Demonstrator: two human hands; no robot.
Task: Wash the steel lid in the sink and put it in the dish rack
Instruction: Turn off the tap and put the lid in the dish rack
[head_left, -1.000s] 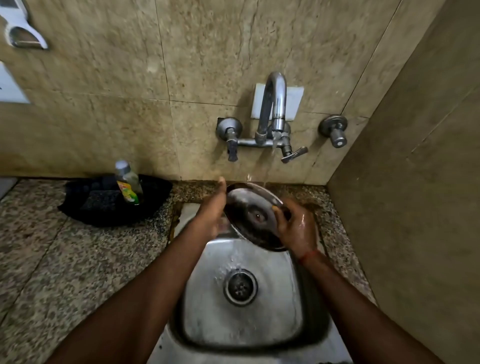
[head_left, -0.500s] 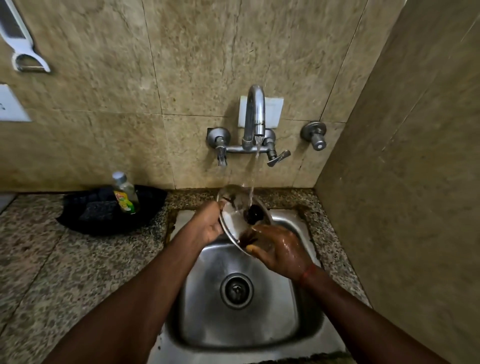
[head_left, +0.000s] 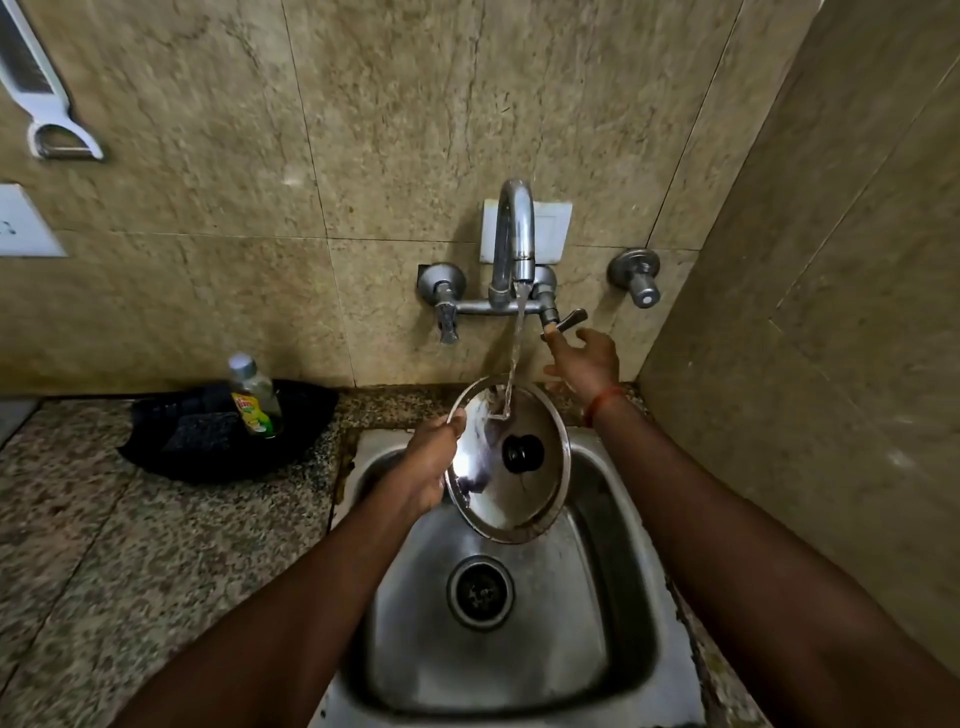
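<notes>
The round steel lid (head_left: 524, 493) with a black knob is tilted over the back of the steel sink (head_left: 613, 623). My left hand (head_left: 431, 462) grips its left rim. Water runs from the wall tap (head_left: 514, 239) onto the lid's upper part. My right hand (head_left: 584, 364) is off the lid, raised behind it with fingers spread; one fingertip is at the tap's right lever handle (head_left: 566, 322). No dish rack shows in the head view.
A dish soap bottle (head_left: 254, 397) stands in a black tray (head_left: 223, 431) with a scrub pad on the granite counter (head_left: 130, 545) left of the sink. A white peeler (head_left: 41, 104) hangs on the tiled wall. A side wall (head_left: 831, 364) closes the right.
My right hand has left the lid and risen to the tap's right lever. The lid has turned so its knob side faces me, still held by my left hand.
</notes>
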